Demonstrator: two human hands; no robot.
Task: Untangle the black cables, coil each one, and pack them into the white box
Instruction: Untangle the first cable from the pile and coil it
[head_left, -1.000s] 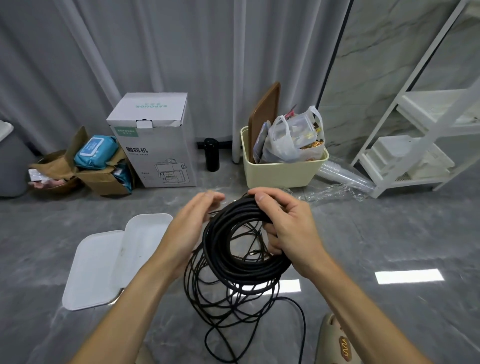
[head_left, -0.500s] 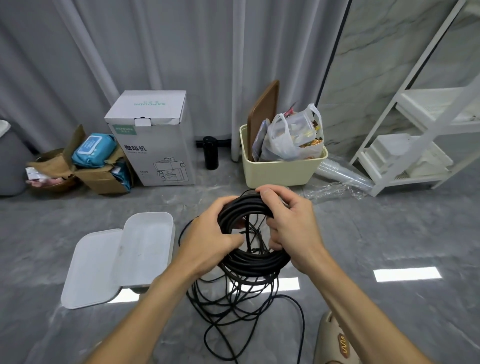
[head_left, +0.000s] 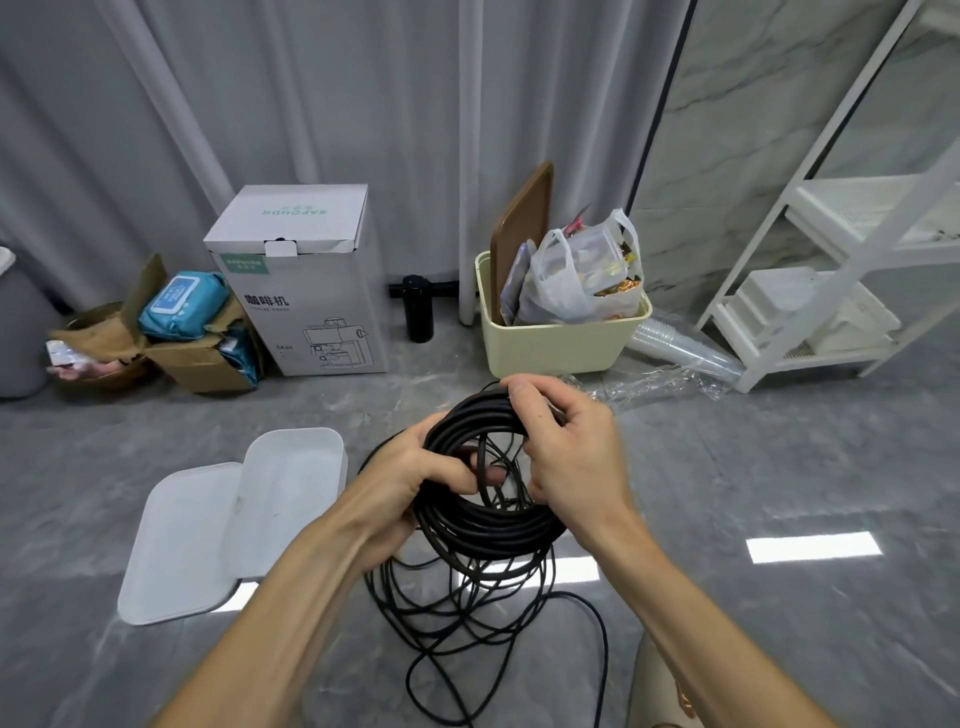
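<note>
The grey floor (head_left: 727, 467) carries the open white box (head_left: 228, 525) left of the hands, loose cable loops (head_left: 467, 613) below them, and a cream bin (head_left: 561, 338) beyond.

One head-worn wide-angle view, looking forward and down from close above both forearms, which enter from the bottom edge. The glossy grey marble floor (head_left: 779, 467) fills the lower frame; pleated grey curtains (head_left: 311, 104) span the top.

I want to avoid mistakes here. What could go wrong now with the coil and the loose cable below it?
1. Thin loose cable hangs tangled below the coil; further winding may pull knots into it.
2. Left hand and right hand grip only the upper part; the lower turns might spring apart.
3. The white box looks shallow; the coil may not fit.
</note>
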